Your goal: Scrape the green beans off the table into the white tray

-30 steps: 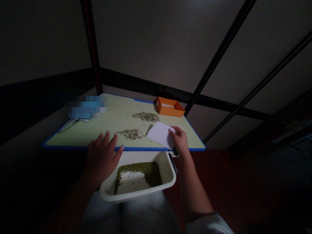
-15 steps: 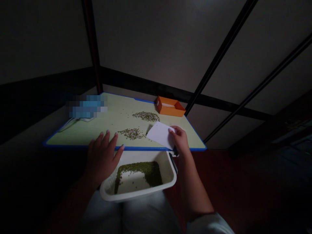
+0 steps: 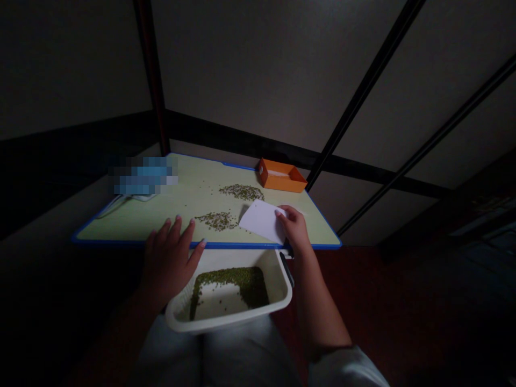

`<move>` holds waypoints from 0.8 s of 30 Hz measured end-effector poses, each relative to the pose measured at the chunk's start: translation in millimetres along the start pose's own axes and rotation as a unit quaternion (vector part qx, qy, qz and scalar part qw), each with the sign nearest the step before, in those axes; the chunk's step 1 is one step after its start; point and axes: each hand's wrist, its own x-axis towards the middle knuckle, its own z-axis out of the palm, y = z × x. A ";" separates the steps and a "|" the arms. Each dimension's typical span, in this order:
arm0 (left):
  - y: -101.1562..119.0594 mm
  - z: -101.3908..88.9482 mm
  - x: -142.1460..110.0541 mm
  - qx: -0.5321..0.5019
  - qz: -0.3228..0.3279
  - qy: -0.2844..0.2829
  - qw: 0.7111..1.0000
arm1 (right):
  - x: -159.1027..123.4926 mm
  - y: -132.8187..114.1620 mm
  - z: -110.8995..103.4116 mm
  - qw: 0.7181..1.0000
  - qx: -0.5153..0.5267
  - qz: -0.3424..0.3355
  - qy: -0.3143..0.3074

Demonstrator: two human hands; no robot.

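Observation:
My right hand (image 3: 295, 228) grips a white card (image 3: 262, 221) by its right edge, tilted just above the table's front part. Left of the card lies a loose pile of small green beans (image 3: 218, 221), and a second bean pile (image 3: 242, 192) is farther back. With fingers spread, my left hand (image 3: 171, 258) rests at the table's front edge and holds nothing. Below that edge, a white plastic tub (image 3: 226, 324) sits on my lap. Green beans (image 3: 252, 282) cover much of its bottom, with a bare patch at the near side.
An orange open box (image 3: 283, 184) stands at the back right of the pale green table (image 3: 189, 174) with a blue rim. A blurred-out blue object (image 3: 145, 177) is at the back left, with a white cable (image 3: 108, 207) beside it. Dark panels rise behind.
The card in my right hand has shifted slightly left, nearer the front bean pile. My left hand and the tub look the same.

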 end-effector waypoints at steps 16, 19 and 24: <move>-0.4 -0.1 1.1 -0.010 0.006 0.004 1.000 | 1.4 4.1 -0.6 0.998 0.008 -0.001 -0.062; -0.1 -0.1 0.9 -0.011 0.003 0.005 1.000 | -0.5 2.7 2.8 0.997 0.012 -0.004 -0.073; 0.1 -1.0 0.0 -0.010 0.003 0.006 1.000 | -4.7 -1.3 8.6 0.996 0.022 -0.005 -0.091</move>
